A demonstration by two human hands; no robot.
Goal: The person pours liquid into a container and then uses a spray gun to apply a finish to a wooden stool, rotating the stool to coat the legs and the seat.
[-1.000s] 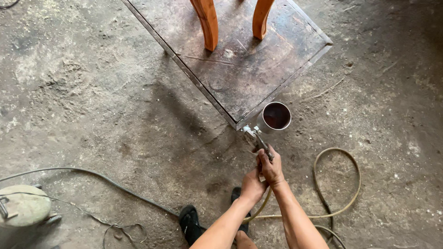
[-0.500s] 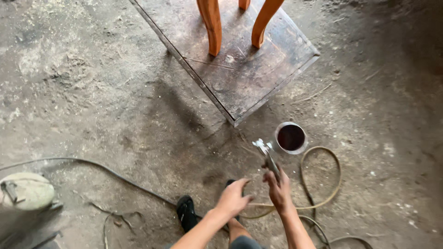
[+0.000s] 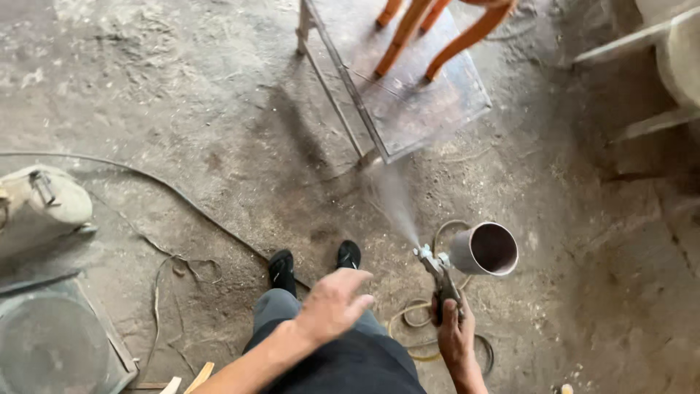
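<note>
- Right hand (image 3: 456, 337) grips the spray gun (image 3: 440, 273), near right; its cup (image 3: 485, 249) now tilts sideways.
- A mist now leaves the nozzle toward the far bench (image 3: 408, 109), so spraying has begun.
- Left hand (image 3: 332, 303) has let go and hangs spread wide, empty.

Dusty grey concrete floor (image 3: 182, 109) (sawdust-strewn), low metal platform (image 3: 408, 109), orange chair legs (image 3: 408, 36).
</note>
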